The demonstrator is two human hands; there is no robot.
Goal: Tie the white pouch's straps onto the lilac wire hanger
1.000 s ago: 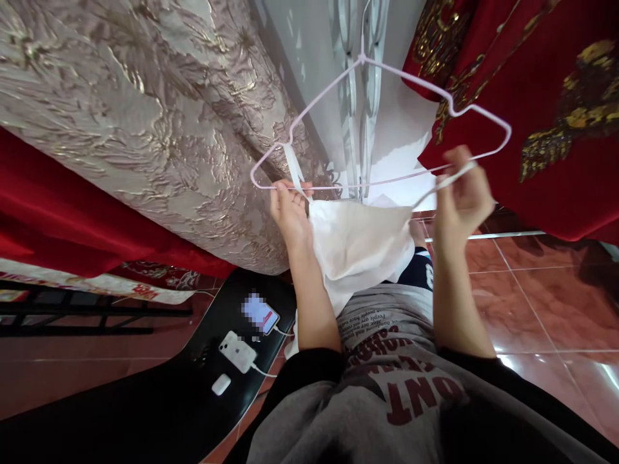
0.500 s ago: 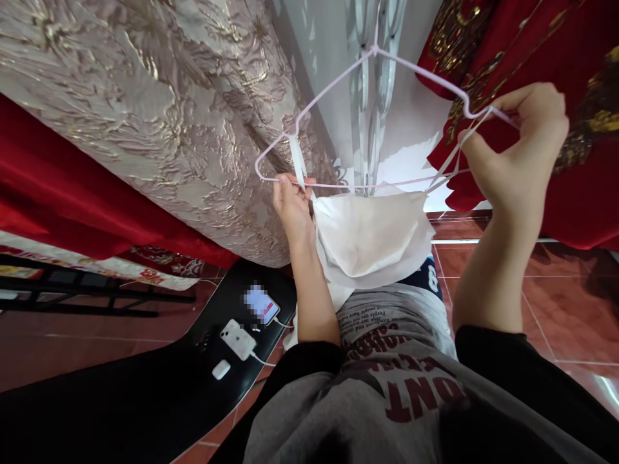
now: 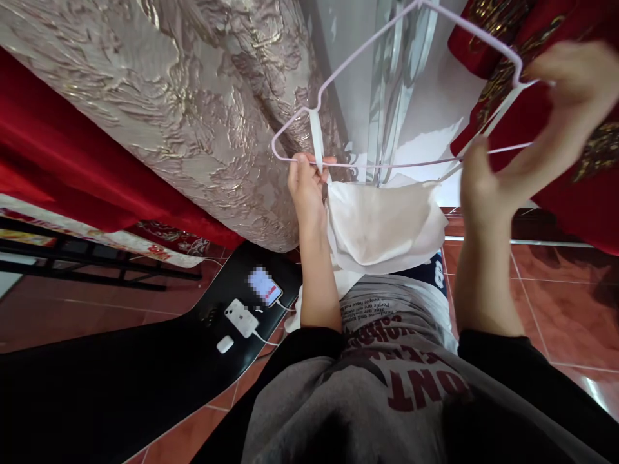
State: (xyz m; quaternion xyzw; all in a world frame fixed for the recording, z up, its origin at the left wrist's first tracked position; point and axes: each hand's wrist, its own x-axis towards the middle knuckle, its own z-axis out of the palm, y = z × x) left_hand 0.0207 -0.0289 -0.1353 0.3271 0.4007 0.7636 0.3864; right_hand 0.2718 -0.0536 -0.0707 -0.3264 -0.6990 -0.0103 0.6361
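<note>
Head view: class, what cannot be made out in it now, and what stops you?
In the head view:
1. Hanger: hook cut off by the top edge.
2. Hanger's right end: hidden behind the right hand.
3. Right hand: motion blur obscures whether it grips the right strap.
4. Lit phone: screen partly masked by pixel blocks.
5. White garment: part hidden behind the left forearm.

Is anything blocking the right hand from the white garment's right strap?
Nothing visible: the right hand is beside the right strap, which runs down from the pink hanger's right notch. Red fabric hangs behind both. Blur hides whether they touch.
</note>
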